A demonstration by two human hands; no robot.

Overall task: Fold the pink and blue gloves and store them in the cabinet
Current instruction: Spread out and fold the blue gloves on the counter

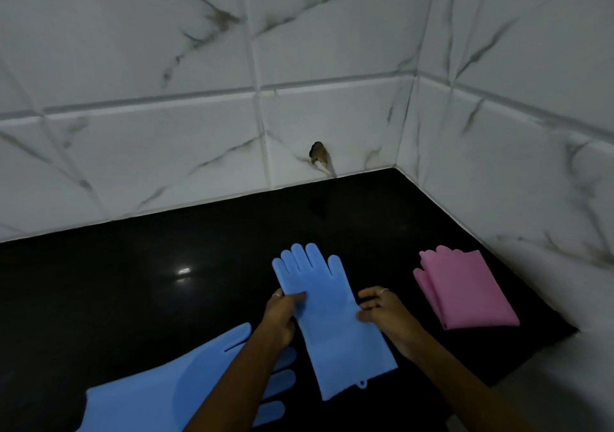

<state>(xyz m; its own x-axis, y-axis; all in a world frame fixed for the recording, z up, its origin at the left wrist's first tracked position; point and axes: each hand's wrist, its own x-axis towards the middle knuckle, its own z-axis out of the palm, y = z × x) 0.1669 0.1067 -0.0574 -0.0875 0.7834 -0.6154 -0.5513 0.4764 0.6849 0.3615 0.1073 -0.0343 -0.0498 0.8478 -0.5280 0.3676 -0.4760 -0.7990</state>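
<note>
Nearest the camera, a second blue glove (159,388) is lying flat at the front left of the black worktop (133,265), its fingers pointing right and passing under the left forearm; it is waiting, unfolded. Just beyond it, both hands are working on the other blue glove (335,325), which is lying spread out on the worktop with its fingers pointing away toward the wall and its cuff toward the person. The left hand (279,315) is pinching the glove's left edge near the palm, thumb on top, and the right hand (382,308) is curling its fingers against the right edge at about the same height, so each is gripping a side of this glove rather than spreading wide. Judging from this, the blue-glove folding step is only starting. The next move is probably calling for a fold of one end over the other; the rubbery sheet looks likely to spring back unless pressed flat. Further right, well apart from the hands, the pink gloves (465,288) are sitting folded in a neat stack near the tiled wall (299,66). No cabinet is showing, so storing is remaining for later.
</note>
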